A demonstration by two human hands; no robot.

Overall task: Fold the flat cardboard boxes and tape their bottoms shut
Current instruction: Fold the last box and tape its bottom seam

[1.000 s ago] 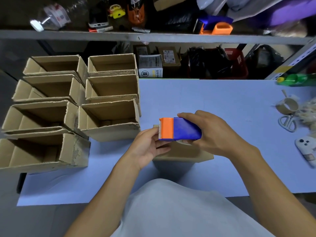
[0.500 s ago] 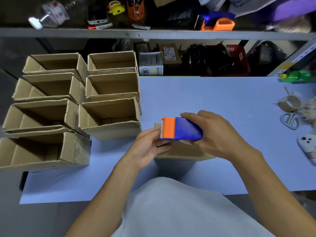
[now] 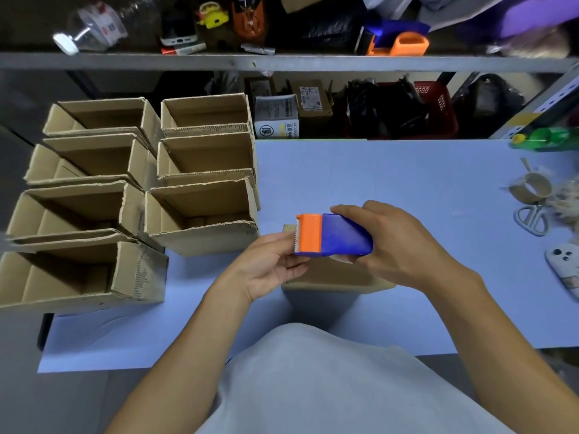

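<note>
Under both hands, cardboard box (image 3: 335, 278); right hand (image 3: 398, 245) grips tape dispenser (image 3: 333, 234), left hand (image 3: 269, 264) pinches its end.

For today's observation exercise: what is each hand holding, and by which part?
The right hand grips the blue body of the tape dispenser. The left hand pinches at its orange cutter end; whether it holds tape there cannot be told.

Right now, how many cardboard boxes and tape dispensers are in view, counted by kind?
Open folded boxes stacked at the left: 7
Box under the hands: 1
Blue-and-orange tape dispenser held in both hands: 1
Orange-handled dispenser on the shelf: 1
Total: 10
</note>
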